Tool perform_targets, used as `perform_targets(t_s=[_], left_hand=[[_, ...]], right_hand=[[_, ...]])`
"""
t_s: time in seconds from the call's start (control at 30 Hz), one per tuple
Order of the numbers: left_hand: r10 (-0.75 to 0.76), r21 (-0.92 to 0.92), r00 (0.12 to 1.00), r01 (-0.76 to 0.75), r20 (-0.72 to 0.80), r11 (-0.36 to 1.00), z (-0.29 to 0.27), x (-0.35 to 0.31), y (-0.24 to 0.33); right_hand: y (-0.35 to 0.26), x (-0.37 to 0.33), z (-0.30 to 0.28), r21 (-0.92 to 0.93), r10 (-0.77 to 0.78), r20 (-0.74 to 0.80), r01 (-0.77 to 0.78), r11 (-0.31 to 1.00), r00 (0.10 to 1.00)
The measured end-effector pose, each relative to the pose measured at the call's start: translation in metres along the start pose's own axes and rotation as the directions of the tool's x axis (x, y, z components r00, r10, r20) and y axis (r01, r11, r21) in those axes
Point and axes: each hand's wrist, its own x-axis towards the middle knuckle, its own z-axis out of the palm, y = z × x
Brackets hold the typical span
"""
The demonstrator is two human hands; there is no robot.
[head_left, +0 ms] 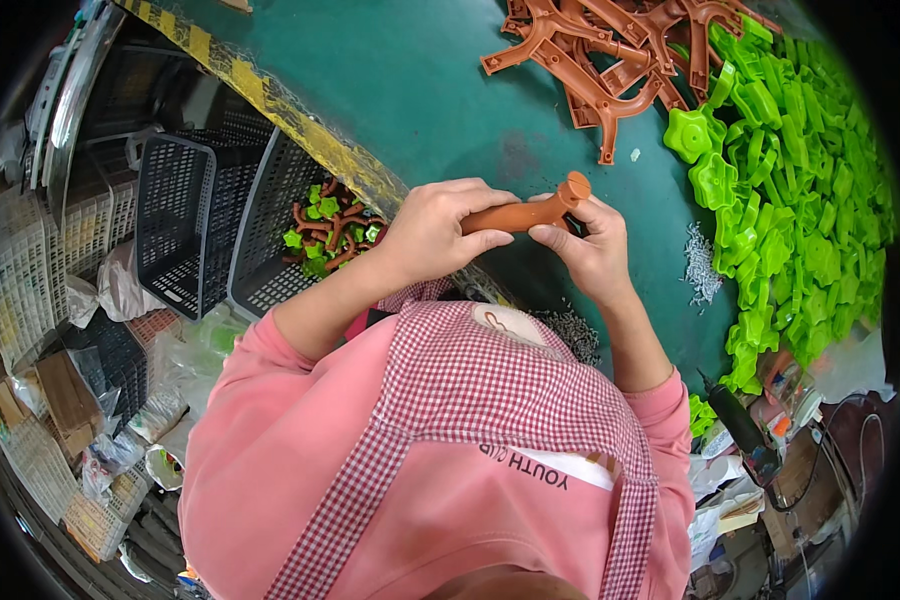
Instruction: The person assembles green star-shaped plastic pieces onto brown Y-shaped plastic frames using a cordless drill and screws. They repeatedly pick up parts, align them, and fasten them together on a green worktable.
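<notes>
Between my two hands is a brown plastic branch-shaped piece (pixel 515 217), held above the near edge of the green table. My left hand (pixel 438 228) grips its left end, fingers on top and thumb below. My right hand (pixel 592 245) pinches the right end, where a short stub with a round flat tip angles upward. Farther off on the table lies a pile of brown branch-shaped plastic shells (pixel 595 75), some with their hollow insides up. To the right rises a heap of bright green plastic leaf pieces (pixel 790 200).
Small metal screws (pixel 702 265) lie beside the green heap, and another dark pile of small parts (pixel 570 333) is by my apron. At left, a grey crate (pixel 270 235) holds brown and green pieces. A black power screwdriver (pixel 740 425) is at lower right. Yellow-black tape (pixel 270 95) marks the table edge.
</notes>
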Motion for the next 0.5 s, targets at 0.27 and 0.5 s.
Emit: perform_targets(t_s=[0.27,0.5], left_hand=[[-0.403,-0.114,0.864,0.387,-0.301,0.915,-0.081,-0.004,-0.062],[0.298,0.8,0.809,0.312,-0.507,0.513,-0.079,0.033,-0.052]], right_hand=[[0.005,0.053,-0.035,-0.773,-0.48,-0.196,0.167,0.613,0.855],[0.021,0.059,-0.055,-0.639,-0.152,-0.462,-0.21,0.74,0.874]])
